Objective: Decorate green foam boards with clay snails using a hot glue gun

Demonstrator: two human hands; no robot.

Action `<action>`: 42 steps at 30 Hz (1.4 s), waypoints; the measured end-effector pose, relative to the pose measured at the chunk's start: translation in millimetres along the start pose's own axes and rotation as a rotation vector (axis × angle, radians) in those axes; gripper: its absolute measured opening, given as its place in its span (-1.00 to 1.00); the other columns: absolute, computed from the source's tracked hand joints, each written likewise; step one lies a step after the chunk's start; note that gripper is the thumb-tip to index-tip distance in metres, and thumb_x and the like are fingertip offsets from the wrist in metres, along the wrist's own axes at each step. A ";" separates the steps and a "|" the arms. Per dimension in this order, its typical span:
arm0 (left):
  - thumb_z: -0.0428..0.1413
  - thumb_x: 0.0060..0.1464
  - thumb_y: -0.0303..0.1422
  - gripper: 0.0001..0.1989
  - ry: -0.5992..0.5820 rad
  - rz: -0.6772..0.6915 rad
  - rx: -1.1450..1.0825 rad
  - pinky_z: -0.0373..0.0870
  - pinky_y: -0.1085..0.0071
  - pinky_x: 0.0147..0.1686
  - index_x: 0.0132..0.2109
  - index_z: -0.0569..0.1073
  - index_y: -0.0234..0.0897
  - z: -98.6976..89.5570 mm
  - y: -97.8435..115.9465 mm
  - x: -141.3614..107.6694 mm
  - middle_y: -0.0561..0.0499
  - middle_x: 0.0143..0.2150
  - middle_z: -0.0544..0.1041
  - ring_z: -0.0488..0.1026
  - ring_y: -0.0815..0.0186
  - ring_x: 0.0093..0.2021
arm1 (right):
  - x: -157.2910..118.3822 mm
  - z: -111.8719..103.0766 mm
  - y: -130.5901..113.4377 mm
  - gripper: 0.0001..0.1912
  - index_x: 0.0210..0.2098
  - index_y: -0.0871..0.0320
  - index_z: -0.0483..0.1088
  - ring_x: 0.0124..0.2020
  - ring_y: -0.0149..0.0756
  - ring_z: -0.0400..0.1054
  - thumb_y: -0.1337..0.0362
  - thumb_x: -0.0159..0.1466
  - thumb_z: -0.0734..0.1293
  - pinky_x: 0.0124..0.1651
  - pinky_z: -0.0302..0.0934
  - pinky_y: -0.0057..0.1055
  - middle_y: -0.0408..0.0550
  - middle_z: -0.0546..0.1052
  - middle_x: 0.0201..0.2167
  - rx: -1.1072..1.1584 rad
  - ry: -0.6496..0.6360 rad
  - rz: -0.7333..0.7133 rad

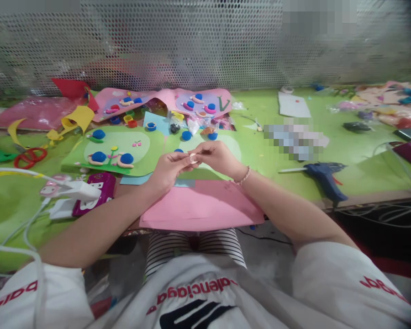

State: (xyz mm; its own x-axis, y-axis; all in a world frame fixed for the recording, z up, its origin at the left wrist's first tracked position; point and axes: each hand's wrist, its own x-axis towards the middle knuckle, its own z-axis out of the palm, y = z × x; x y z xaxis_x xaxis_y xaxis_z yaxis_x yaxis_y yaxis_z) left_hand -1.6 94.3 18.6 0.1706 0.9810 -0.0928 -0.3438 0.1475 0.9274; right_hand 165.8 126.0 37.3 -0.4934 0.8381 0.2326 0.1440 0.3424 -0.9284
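Observation:
My left hand (171, 170) and my right hand (219, 157) meet above the green card, fingertips together. Between them they pinch a small pale piece of clay (192, 158), mostly hidden by the fingers. Under and around my hands lies a green card (147, 146) with light green patches. On its left half are several snail-like figures, each a blue clay ball (97, 157) on a pale or green strip. More blue balls (187, 135) sit just beyond my fingers. Pink sheets (198, 205) lie nearer my body, at the table's edge.
A blue glue gun (325, 180) rests at the right. To the left are red-handled scissors (30, 157), white chargers with cables and a purple case (104, 185). Decorated pink cards (123, 103) and small plastic bags lie behind. A perforated metal screen (192, 45) closes off the back.

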 end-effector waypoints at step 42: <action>0.35 -0.14 -0.25 -0.72 -0.024 0.004 -0.153 0.41 0.35 -0.04 -0.30 0.57 -0.34 3.6 -0.9 -2.7 -0.06 -0.26 0.61 0.55 0.27 -0.18 | -1.8 -9.1 9.2 -0.55 0.14 0.25 0.32 0.02 -0.23 0.40 0.43 0.24 0.21 0.02 0.37 -0.25 0.14 0.48 0.02 -0.451 -0.091 -0.385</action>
State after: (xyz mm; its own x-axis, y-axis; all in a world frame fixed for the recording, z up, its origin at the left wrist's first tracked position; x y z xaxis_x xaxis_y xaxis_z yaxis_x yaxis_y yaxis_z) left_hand 1.5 91.0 19.4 0.1904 0.9785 -0.0789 -0.4806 0.1629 0.8617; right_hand 175.8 131.5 31.0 -0.6512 0.5850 0.4835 0.2805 0.7775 -0.5629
